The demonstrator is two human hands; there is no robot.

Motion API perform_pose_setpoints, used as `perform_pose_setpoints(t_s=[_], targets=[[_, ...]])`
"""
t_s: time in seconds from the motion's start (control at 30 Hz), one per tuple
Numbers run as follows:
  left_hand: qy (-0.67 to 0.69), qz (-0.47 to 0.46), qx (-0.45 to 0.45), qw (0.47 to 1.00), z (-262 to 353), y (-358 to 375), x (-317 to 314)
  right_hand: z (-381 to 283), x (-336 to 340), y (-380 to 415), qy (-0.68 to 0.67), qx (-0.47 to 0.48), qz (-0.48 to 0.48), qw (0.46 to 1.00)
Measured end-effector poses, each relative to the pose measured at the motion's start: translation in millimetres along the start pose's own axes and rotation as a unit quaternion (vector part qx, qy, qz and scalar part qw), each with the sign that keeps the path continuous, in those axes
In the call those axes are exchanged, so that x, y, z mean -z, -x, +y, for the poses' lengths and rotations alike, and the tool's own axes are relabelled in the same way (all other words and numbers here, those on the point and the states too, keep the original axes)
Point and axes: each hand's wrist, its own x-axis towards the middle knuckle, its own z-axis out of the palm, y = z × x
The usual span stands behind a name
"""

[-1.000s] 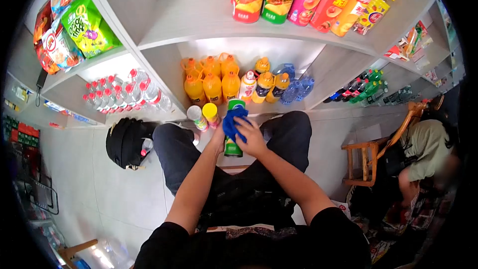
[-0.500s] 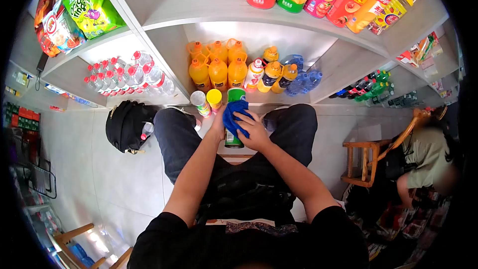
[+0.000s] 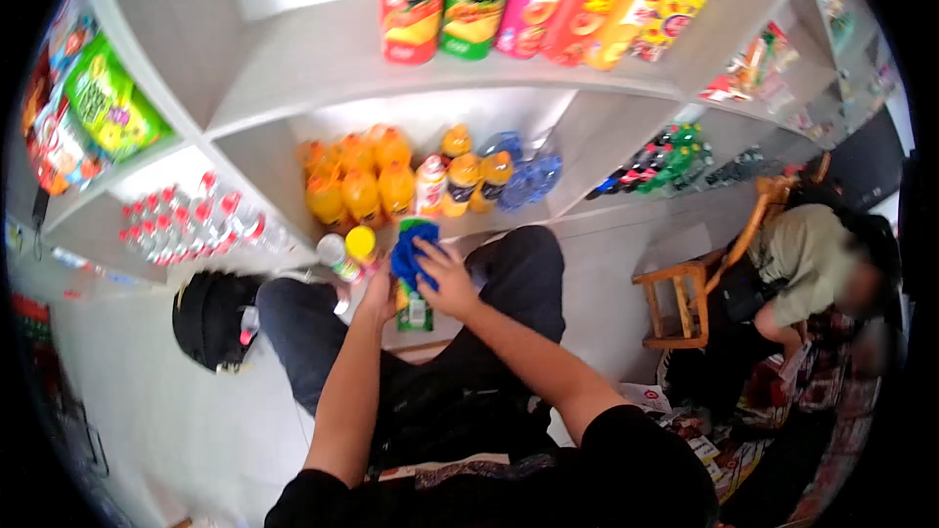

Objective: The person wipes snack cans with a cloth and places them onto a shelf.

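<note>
A green snack canister [image 3: 416, 317] is between my knees, above the floor. My left hand [image 3: 380, 295] grips it from the left side. My right hand [image 3: 446, 280] presses a crumpled blue cloth [image 3: 415, 252] around its middle, so most of the label is hidden. Only the green top edge and the lower end with a barcode show. Just left of the cloth, near my left hand, stand a canister with a yellow lid [image 3: 361, 241] and one with a pale lid [image 3: 333, 249].
Ahead, a lower shelf holds orange juice bottles [image 3: 360, 198] and blue bottles [image 3: 530, 183]. Chip canisters [image 3: 473, 0] stand on the shelf above. A black backpack [image 3: 208, 323] lies on the floor at left. At right are a wooden chair [image 3: 675, 303] and a seated person [image 3: 807, 254].
The view has turned and tilted up, so the shelves sit lower and further left. My hands still hold the canister and cloth; the right-hand fingers have shifted slightly over the cloth.
</note>
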Motion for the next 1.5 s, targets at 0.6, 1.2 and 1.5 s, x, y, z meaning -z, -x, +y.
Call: perform_pose_setpoints(t_s=[0.6, 1.2, 1.5], targets=[[-0.036, -0.040, 0.013, 0.998, -11.8, -4.6, 9.8, -0.2, -10.5, 16.7, -0.041, 0.017, -0.107, 0.993], [0.048, -0.087, -0.023, 0.995, -10.3, -1.1, 11.0, -15.3, -6.7, 15.9, -0.006, 0.031, -0.132, 0.991], [0.245, -0.086, -0.009, 0.966, 9.5, -8.0, 47.1, -41.7, 2.1, 11.7, -0.043, 0.142, -0.113, 0.982]])
